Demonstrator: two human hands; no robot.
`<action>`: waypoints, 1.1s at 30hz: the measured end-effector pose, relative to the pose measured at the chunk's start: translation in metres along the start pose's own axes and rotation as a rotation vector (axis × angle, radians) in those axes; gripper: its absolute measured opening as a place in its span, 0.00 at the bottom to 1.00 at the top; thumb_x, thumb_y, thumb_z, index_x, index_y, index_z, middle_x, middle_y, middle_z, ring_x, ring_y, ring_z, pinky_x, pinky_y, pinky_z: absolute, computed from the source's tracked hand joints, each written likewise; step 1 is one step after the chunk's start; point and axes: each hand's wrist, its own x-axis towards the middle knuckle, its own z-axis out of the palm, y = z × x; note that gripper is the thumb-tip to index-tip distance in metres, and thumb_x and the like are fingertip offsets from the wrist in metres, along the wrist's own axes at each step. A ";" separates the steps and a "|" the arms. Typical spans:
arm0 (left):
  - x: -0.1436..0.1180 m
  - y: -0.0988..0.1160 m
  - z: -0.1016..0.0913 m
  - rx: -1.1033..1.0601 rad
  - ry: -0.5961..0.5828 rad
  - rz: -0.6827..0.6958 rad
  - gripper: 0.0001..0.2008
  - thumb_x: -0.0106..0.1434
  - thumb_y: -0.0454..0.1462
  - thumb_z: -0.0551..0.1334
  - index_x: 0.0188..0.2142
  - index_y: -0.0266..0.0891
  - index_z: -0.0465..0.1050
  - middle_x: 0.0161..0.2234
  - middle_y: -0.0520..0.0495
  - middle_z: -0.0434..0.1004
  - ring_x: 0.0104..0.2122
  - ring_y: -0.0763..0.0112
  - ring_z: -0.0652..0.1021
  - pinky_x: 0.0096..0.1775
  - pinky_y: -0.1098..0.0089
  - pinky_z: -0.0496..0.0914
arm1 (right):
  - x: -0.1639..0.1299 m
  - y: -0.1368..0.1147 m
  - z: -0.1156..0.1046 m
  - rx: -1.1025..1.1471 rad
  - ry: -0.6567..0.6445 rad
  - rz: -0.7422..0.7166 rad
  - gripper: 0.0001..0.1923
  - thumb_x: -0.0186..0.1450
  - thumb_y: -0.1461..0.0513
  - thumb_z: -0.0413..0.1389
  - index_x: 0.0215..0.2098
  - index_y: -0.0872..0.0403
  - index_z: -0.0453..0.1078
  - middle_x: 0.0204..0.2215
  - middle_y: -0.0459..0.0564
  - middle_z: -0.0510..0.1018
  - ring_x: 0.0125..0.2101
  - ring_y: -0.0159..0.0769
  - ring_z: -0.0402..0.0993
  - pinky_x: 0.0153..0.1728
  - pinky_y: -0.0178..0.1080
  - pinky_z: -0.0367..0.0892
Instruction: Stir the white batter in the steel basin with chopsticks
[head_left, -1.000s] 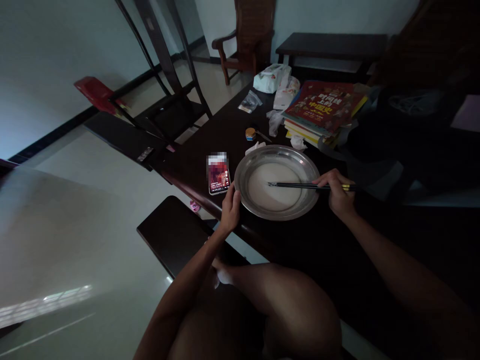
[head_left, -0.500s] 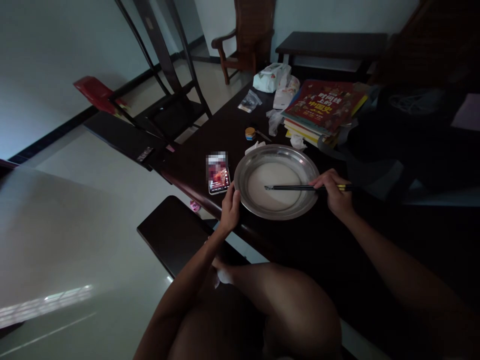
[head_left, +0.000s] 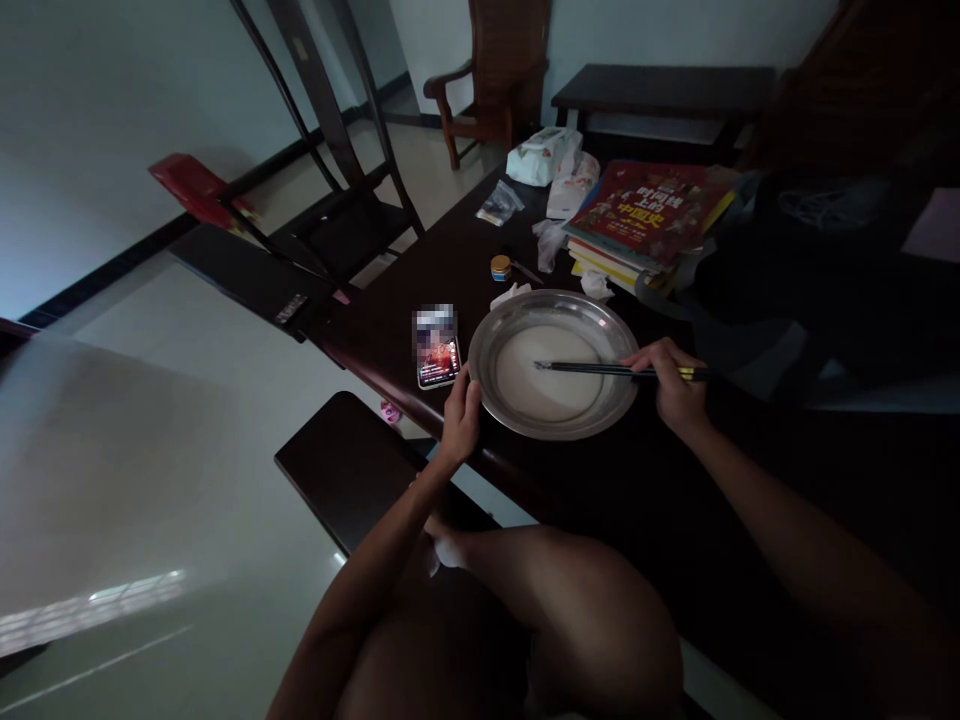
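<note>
A wide metal basin [head_left: 555,428] stands on the dark table, with a white liquid [head_left: 551,395] in its bottom. At its left rim my left hand [head_left: 460,415] is closed on the edge, thumb on the near side. My right hand [head_left: 673,385] grips a pair of black chopsticks [head_left: 592,369] with yellow bands near the top. They reach level across the basin from the right, and their tips are over or in the liquid; I cannot tell which. Just left of the basin lies a phone [head_left: 437,350] with its screen lit.
Behind the basin are crumpled tissue [head_left: 596,284], a small yellow-lidded jar [head_left: 500,267], and a stack of books [head_left: 649,215]. Plastic bags [head_left: 574,185] and a pack of wipes [head_left: 540,158] sit farther back. A dark bench [head_left: 345,470] stands at the table's left side.
The chopsticks' tips have shifted slightly away from me and to the right, along with a small turn of my right hand. My left hand and the basin stay put.
</note>
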 end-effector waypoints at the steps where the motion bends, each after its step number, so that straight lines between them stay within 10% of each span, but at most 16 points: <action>1: 0.000 0.000 0.000 0.001 0.000 0.003 0.33 0.71 0.60 0.51 0.61 0.39 0.70 0.60 0.38 0.76 0.61 0.55 0.74 0.63 0.56 0.67 | 0.000 0.000 0.000 0.017 -0.012 -0.004 0.24 0.69 0.45 0.54 0.21 0.46 0.75 0.23 0.46 0.81 0.31 0.41 0.76 0.41 0.48 0.69; 33: 0.000 0.001 -0.001 0.013 0.008 0.005 0.33 0.71 0.60 0.51 0.61 0.39 0.70 0.60 0.37 0.76 0.60 0.54 0.75 0.62 0.55 0.68 | 0.002 0.000 -0.002 -0.008 -0.049 -0.045 0.23 0.70 0.46 0.54 0.22 0.47 0.76 0.25 0.46 0.82 0.34 0.41 0.77 0.42 0.48 0.69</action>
